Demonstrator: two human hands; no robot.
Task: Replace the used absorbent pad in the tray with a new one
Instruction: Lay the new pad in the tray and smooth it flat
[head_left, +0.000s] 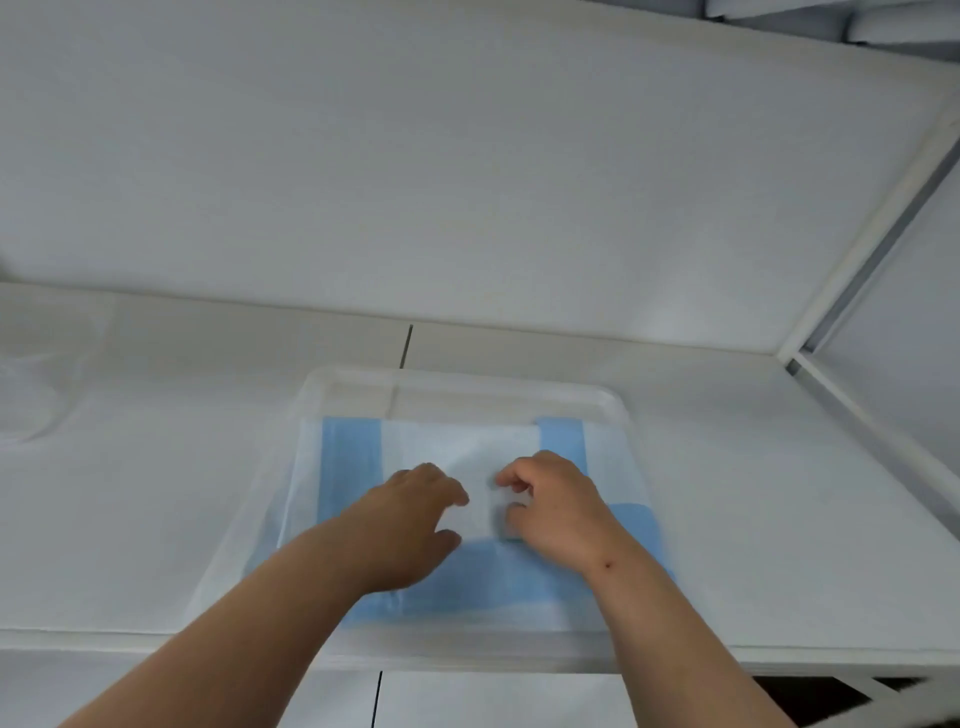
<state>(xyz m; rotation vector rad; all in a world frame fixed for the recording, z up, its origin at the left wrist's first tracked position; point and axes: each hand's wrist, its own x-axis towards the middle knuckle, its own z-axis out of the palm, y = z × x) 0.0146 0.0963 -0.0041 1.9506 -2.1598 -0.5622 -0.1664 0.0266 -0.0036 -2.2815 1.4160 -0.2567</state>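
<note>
Clear plastic tray (358, 387) sits on white counter (130, 519), near its front edge. Blue-and-white absorbent pad (457, 447), partly folded, lies inside tray. Left hand (410, 514) over pad's middle, fingers loosely spread, palm down. Right hand (550, 504) just beside it, thumb and curled fingers pinching white fold of pad.

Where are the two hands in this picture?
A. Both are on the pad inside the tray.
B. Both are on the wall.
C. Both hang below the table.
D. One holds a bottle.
A: the left hand and the right hand rest on the blue-and-white pad lying in the clear tray.
</note>
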